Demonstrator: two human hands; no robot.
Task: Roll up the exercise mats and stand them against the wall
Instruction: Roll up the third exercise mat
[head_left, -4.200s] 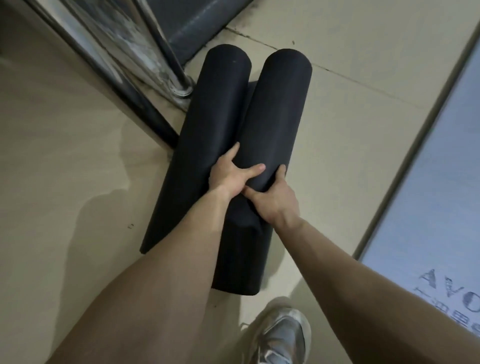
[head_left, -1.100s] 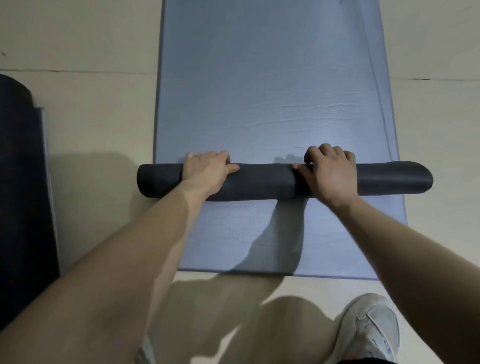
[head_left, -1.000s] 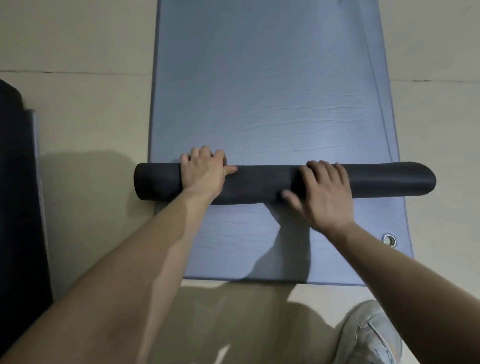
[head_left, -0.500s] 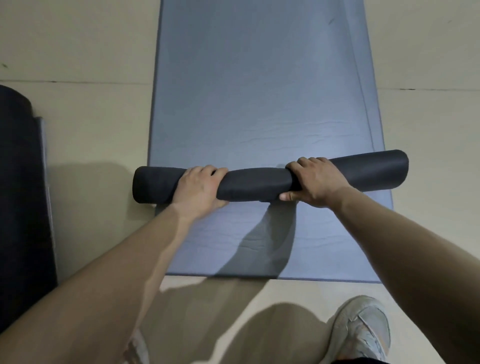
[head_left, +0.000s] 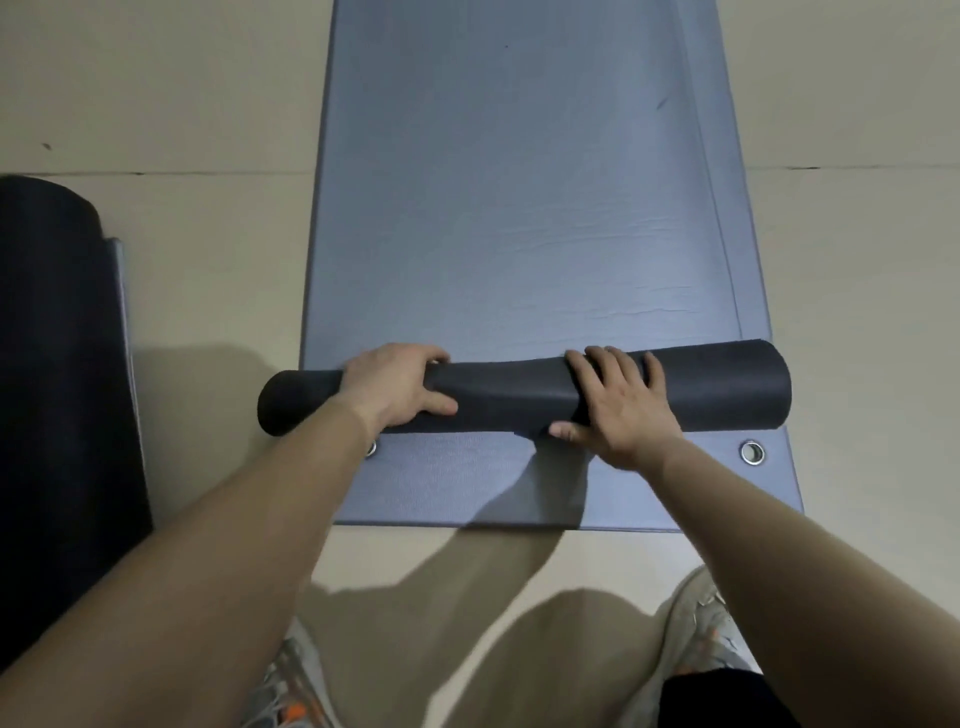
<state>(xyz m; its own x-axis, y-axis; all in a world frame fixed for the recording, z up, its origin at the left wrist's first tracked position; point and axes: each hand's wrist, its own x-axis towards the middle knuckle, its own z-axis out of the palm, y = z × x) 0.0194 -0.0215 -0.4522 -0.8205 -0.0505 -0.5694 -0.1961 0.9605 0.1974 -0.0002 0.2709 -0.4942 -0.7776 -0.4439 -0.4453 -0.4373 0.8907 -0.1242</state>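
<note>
A blue-grey exercise mat (head_left: 519, 182) lies flat on the floor, running away from me. Across its near end sits a dark rolled part (head_left: 727, 389), thicker at the right and narrower at the left, where it sticks out past the mat's edge. My left hand (head_left: 400, 387) grips the roll left of centre, fingers over its top and thumb on the near side. My right hand (head_left: 618, 405) lies flat on the roll right of centre with straight, spread fingers. Two metal eyelets show in the near strip, one (head_left: 751, 452) at the right.
Another dark rolled mat (head_left: 52, 389) lies along the left edge of the view. The floor (head_left: 182, 104) is beige tile with a seam line. My shoes (head_left: 701, 634) stand just behind the mat's near edge.
My right hand has gone from gripping the roll to lying flat on it. The roll's right end has loosened and grown thicker. The near eyelets are uncovered again.
</note>
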